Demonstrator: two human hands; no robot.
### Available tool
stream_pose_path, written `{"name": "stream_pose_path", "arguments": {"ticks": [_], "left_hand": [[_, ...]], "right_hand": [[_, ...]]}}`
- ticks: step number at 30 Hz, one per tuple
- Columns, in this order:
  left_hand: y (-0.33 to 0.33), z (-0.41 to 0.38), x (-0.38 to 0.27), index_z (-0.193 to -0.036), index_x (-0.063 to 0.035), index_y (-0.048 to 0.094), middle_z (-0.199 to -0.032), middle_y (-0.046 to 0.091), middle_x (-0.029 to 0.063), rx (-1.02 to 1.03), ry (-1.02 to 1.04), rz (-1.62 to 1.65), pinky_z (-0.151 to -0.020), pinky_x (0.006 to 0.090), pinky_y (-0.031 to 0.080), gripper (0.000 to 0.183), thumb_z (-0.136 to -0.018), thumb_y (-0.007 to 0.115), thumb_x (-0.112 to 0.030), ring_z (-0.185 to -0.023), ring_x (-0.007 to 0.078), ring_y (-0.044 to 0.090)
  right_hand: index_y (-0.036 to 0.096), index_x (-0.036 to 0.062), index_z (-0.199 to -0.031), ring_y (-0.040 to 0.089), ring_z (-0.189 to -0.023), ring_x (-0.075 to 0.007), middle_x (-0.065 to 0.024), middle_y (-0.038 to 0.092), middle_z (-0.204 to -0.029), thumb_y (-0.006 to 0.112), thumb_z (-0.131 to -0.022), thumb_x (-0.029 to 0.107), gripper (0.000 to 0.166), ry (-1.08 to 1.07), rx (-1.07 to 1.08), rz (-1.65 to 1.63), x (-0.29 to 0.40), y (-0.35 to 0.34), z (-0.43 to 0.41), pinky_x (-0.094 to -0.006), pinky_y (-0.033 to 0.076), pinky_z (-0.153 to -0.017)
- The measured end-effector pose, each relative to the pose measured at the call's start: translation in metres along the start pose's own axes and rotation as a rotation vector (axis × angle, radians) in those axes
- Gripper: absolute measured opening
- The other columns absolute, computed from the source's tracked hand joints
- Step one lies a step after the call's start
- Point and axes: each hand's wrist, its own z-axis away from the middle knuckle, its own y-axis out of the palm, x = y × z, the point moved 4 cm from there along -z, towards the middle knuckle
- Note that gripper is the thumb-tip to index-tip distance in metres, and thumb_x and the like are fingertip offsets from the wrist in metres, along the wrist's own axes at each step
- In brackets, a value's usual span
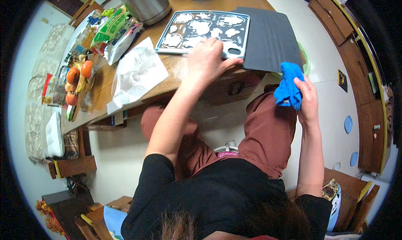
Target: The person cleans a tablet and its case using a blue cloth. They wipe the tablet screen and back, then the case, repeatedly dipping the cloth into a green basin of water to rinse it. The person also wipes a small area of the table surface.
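Note:
A tablet case (201, 26) lies on the wooden table with its decorated back up. White cartoon shapes and lettering cover this back, and there is an oval camera cutout in its near right corner. My left hand (209, 56) grips the case's near edge, thumb stretched along it towards the cutout. What its curled fingers press on is partly hidden. To the right spreads a dark grey folding cover (270, 35), reaching past the table's edge. My right hand (309, 95) holds a crumpled blue cloth (289, 86) in the air, off the table's edge and above my right knee.
On the wooden table (150, 95), a crinkled white sheet (138, 73) lies left of the case. Farther left are tomatoes (72, 75), bananas (82, 83) and a green-and-white package (110, 28). A metal pot (144, 4) stands behind. A green basin (304, 57) shows beyond the cover.

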Motion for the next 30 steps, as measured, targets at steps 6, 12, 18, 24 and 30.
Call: {"name": "stream_pose_path", "arguments": {"ticks": [6, 12, 18, 24, 30], "left_hand": [[0.038, -0.039, -0.034, -0.079, -0.0036, 0.067, -0.082, 0.065, 0.0142, -0.048, -0.031, 0.052, -0.072, 0.0442, 0.054, 0.031, -0.087, 0.068, -0.034, -0.084, 0.0334, 0.065], [0.030, -0.034, -0.039, -0.110, -0.0029, 0.066, -0.101, 0.065, 0.0161, -0.073, -0.008, 0.273, -0.084, 0.0435, 0.052, 0.033, -0.087, 0.068, -0.027, -0.097, 0.0344, 0.063], [-0.026, 0.042, 0.044, -0.125, 0.0014, 0.056, -0.126, 0.057, 0.0228, -0.242, -0.173, -0.258, -0.110, 0.0535, 0.030, 0.059, -0.089, 0.065, -0.044, -0.124, 0.0408, 0.048], [-0.018, 0.064, 0.071, -0.138, 0.0109, 0.042, -0.140, 0.047, 0.0318, -0.091, -0.276, -0.174, -0.116, 0.0500, 0.024, 0.081, -0.092, 0.057, -0.054, -0.133, 0.0413, 0.044], [-0.021, 0.066, 0.072, -0.141, 0.0144, 0.036, -0.147, 0.040, 0.0299, 0.026, -0.394, -0.238, -0.118, 0.0484, 0.020, 0.103, -0.085, 0.053, -0.070, -0.142, 0.0405, 0.032]], "right_hand": [[0.062, -0.0008, -0.116, 0.059, -0.082, -0.0080, -0.0011, 0.064, -0.095, 0.055, -0.096, 0.017, 0.028, -0.031, -0.035, -0.116, 0.017, 0.011, 0.003, -0.0243, 0.048, -0.077], [0.062, -0.0014, -0.117, 0.061, -0.080, -0.0077, -0.0015, 0.065, -0.096, 0.053, -0.096, 0.016, 0.028, -0.055, 0.084, -0.013, 0.020, 0.012, -0.005, -0.0235, 0.050, -0.074], [0.064, -0.0001, -0.117, 0.061, -0.082, -0.0111, -0.0033, 0.064, -0.095, 0.063, -0.092, 0.026, 0.036, -0.253, 0.301, 0.150, 0.066, 0.089, -0.029, -0.0256, 0.050, -0.075], [0.071, 0.0113, -0.109, 0.061, -0.102, -0.0327, -0.0142, 0.062, -0.108, 0.065, -0.082, 0.023, 0.030, -1.032, 0.473, 0.961, 0.053, 0.225, -0.114, -0.0411, 0.050, -0.088], [0.072, 0.0174, -0.111, 0.057, -0.107, -0.0316, -0.0119, 0.060, -0.115, 0.059, -0.083, 0.012, 0.032, -1.053, 0.496, 1.463, 0.006, 0.313, -0.175, -0.0428, 0.049, -0.092]]}}
